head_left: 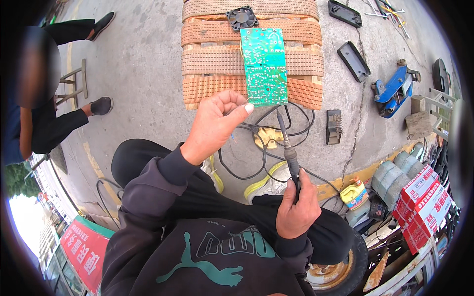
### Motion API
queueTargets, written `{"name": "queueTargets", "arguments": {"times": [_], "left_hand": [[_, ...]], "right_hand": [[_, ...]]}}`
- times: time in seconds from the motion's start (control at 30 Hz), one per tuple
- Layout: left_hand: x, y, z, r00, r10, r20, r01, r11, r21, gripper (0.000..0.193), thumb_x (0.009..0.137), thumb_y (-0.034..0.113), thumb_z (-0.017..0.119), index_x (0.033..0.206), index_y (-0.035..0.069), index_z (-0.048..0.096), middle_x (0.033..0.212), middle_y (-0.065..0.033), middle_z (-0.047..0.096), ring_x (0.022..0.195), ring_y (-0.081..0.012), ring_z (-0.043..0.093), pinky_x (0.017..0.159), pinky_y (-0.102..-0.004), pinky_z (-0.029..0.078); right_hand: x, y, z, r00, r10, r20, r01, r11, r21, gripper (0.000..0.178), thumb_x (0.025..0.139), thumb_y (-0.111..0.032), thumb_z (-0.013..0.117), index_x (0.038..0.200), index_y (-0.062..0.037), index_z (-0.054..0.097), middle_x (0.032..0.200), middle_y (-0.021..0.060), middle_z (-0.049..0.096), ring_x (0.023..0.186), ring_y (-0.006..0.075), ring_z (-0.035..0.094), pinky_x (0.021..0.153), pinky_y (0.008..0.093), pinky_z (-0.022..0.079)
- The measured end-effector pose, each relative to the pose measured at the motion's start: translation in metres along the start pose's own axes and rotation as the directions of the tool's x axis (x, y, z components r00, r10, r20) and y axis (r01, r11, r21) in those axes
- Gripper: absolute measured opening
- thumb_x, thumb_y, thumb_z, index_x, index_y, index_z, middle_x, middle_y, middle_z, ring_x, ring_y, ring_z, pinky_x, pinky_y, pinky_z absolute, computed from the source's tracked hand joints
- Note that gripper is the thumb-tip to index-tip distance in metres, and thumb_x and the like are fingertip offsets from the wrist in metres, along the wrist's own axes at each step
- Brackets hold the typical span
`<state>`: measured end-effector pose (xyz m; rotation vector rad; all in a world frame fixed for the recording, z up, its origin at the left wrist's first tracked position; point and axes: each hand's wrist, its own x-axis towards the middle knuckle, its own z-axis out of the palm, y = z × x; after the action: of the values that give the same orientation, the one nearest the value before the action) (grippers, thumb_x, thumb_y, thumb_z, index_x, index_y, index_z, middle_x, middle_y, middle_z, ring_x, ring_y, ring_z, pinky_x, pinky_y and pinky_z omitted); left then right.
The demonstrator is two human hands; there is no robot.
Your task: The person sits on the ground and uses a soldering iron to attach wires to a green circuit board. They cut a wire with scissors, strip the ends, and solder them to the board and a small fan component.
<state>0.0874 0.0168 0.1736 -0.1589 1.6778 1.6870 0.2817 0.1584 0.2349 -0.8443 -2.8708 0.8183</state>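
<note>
I watch the green rectangular circuit board (266, 64) lie, dotted solder side up, lengthwise across the bench (207, 61), a wooden frame crossed by tan and orange woven straps, with its near end reaching the frame's near edge. My left hand (217, 121) is at the board's near left corner, thumb and fingertips pressed together; whether they pinch the board's edge or something fine beside it, I cannot tell. My right hand (298, 204) is closed around the dark handle of a soldering iron (290, 155) with a slim metal shaft, its tip right at the board's near edge, though contact is unclear to me. A square black plastic fan (242, 18) sits by the board's far left corner. On the concrete floor (148, 64) to the right, I see two shallow black plastic shells: the farther shell (345, 13) and the nearer shell (353, 62) both lie hollow side up, bare dark plastic showing inside. Nearer still is a small black ribbed case (334, 127), its inside too small to read. At the lower right stand a yellow plastic jug (354, 195) with a red cap, its contents hidden by the opaque wall, and a red-and-white cardboard box (423, 207), whose inside I cannot see.
</note>
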Motion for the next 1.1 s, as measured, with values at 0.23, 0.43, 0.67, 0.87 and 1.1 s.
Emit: {"name": "queueTargets", "arguments": {"times": [0.23, 0.43, 0.67, 0.87, 1.1], "left_hand": [[0.000, 0.001, 0.001, 1.000, -0.026, 0.012, 0.026, 0.999, -0.031, 0.012, 0.099, 0.014, 0.071, 0.102, 0.005, 0.064, 0.072, 0.0106, 0.055, 0.061, 0.0025, 0.038, 0.054, -0.0200, 0.028], [0.001, 0.000, 0.000, 0.999, -0.026, 0.021, 0.027, 0.999, -0.046, 0.013, 0.099, 0.016, 0.071, 0.100, 0.005, 0.064, 0.069, 0.0100, 0.054, 0.058, 0.0014, 0.038, 0.052, -0.0207, 0.027], [0.002, -0.002, -0.003, 0.998, -0.033, 0.051, 0.036, 0.998, -0.043, 0.016, 0.099, 0.017, 0.070, 0.102, 0.002, 0.066, 0.074, 0.0072, 0.061, 0.062, 0.0013, 0.044, 0.055, -0.0197, 0.032], [0.001, 0.000, -0.002, 0.996, -0.063, 0.065, 0.067, 0.996, -0.062, 0.017, 0.099, 0.018, 0.070, 0.104, 0.002, 0.065, 0.071, 0.0079, 0.056, 0.058, -0.0003, 0.040, 0.054, -0.0205, 0.031], [0.001, 0.001, 0.001, 0.994, -0.078, 0.077, 0.086, 0.991, -0.106, 0.018, 0.099, 0.018, 0.070, 0.105, 0.002, 0.064, 0.068, 0.0083, 0.051, 0.056, -0.0014, 0.039, 0.052, -0.0210, 0.030]], "right_hand": [[0.003, 0.003, 0.007, 0.995, -0.068, -0.067, 0.068, 0.998, 0.000, 0.035, 0.088, -0.005, 0.076, 0.121, 0.0033, 0.067, 0.083, 0.0137, 0.063, 0.067, 0.0317, 0.065, 0.057, 0.0398, 0.050], [0.005, 0.000, 0.008, 0.999, -0.038, -0.035, 0.038, 0.999, 0.007, 0.034, 0.090, -0.004, 0.074, 0.122, 0.0036, 0.066, 0.084, 0.0143, 0.063, 0.069, 0.0324, 0.065, 0.058, 0.0400, 0.050], [0.004, 0.001, 0.012, 0.999, -0.021, -0.035, 0.023, 0.998, 0.059, 0.034, 0.091, -0.002, 0.072, 0.123, 0.0045, 0.064, 0.090, 0.0171, 0.065, 0.075, 0.0349, 0.067, 0.063, 0.0410, 0.053], [0.004, 0.001, 0.017, 1.000, 0.011, -0.003, -0.011, 0.994, 0.105, 0.034, 0.091, -0.001, 0.071, 0.124, 0.0039, 0.063, 0.093, 0.0182, 0.066, 0.079, 0.0371, 0.068, 0.066, 0.0421, 0.054], [-0.002, 0.000, 0.026, 0.999, 0.044, 0.031, -0.048, 0.989, 0.140, 0.033, 0.091, -0.003, 0.072, 0.123, 0.0033, 0.062, 0.092, 0.0181, 0.066, 0.078, 0.0382, 0.068, 0.065, 0.0430, 0.054]]}}
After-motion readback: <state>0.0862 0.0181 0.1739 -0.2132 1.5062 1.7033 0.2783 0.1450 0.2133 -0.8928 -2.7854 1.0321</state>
